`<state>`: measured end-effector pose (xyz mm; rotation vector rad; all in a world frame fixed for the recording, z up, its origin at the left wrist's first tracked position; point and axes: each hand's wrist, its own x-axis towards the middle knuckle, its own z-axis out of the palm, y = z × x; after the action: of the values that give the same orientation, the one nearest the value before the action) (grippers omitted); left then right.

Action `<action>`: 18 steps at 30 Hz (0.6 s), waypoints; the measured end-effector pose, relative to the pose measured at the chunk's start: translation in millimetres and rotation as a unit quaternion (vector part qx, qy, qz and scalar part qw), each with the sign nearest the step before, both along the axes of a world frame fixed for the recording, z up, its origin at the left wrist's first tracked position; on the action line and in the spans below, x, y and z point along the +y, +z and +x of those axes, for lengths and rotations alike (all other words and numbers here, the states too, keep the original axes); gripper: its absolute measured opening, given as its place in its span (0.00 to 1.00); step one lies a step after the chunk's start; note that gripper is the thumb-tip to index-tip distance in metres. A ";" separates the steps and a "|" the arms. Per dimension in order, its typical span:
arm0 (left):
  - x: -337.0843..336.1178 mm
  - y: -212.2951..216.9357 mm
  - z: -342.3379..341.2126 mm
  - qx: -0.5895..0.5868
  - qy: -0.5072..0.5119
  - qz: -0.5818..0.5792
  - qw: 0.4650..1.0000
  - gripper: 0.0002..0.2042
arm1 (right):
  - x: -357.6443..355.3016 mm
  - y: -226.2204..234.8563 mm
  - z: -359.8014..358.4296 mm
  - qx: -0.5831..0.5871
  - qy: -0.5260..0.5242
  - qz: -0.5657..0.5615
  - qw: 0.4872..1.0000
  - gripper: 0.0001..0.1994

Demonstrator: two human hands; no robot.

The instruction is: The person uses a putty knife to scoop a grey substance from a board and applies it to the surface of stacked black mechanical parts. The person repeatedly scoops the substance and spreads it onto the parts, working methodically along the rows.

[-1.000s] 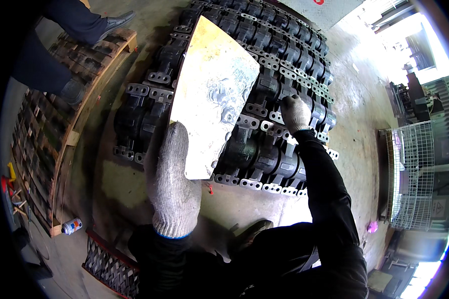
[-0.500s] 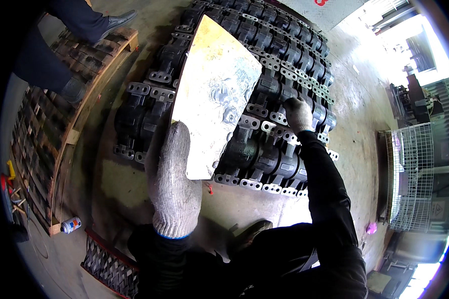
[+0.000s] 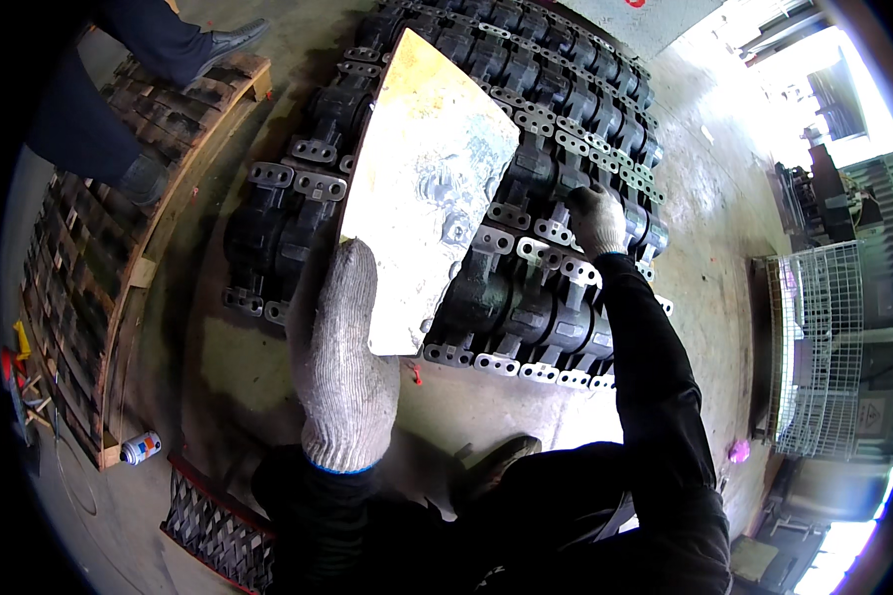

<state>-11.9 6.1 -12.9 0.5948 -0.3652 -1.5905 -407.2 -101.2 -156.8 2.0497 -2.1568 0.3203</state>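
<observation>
My left hand (image 3: 349, 337), in a knitted grey-white glove, grips the lower left edge of a flat plate (image 3: 422, 188). The plate is whitish with a yellowed top and dark greasy smears, and it is tilted over the parts below. Rows of black rollers (image 3: 531, 312), with bare metal end lugs that have holes in them, lie close together on the floor; the plate hides some of them. My right hand (image 3: 597, 220), gloved too, is over the right part of these rows with its fingers curled down. What its fingertips hold, if anything, is hidden.
On the left, a wooden pallet (image 3: 141, 273) carries dark blocks, and another person's legs (image 3: 159, 45) are there. A spray can (image 3: 141, 448) lies by its near corner. A red-edged metal grating (image 3: 218, 531) lies at lower left. At right stands a wire mesh cage (image 3: 819, 347).
My right hand has moved slightly up and away over the rollers. My left hand and the plate have hardly moved.
</observation>
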 end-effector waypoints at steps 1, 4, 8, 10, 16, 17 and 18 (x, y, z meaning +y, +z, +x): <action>0.6 -2.5 -0.3 0.004 0.004 0.002 1.000 0.23 | -1.2 -0.1 -2.5 -0.002 -0.002 0.004 1.000 0.07; -1.4 -9.7 -1.1 0.001 0.024 0.033 0.999 0.23 | -8.5 -5.0 -18.3 -0.015 -0.017 -0.030 0.999 0.07; -2.0 -7.1 1.5 -0.001 0.026 0.017 1.000 0.23 | -8.2 -16.2 -20.7 -0.091 -0.059 -0.061 0.992 0.08; -1.0 -11.5 2.0 0.003 0.043 0.025 0.999 0.23 | -6.3 -24.8 -22.1 -0.109 -0.045 -0.064 0.991 0.09; -1.1 -13.0 3.4 0.000 0.034 0.032 0.999 0.23 | -4.5 -26.2 -4.6 -0.177 -0.064 -0.058 0.980 0.20; -1.4 -12.5 2.4 0.003 0.030 0.024 0.999 0.23 | -8.3 -27.7 -4.9 -0.171 -0.056 -0.079 0.980 0.25; -2.0 -11.0 1.1 0.003 0.031 0.028 0.999 0.23 | -10.3 -26.4 -7.1 -0.163 -0.060 -0.062 0.983 0.27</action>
<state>-10.9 4.1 -23.9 0.6385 -0.2961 -1.5467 -414.3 -111.5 -183.1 1.8990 -2.3589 0.8035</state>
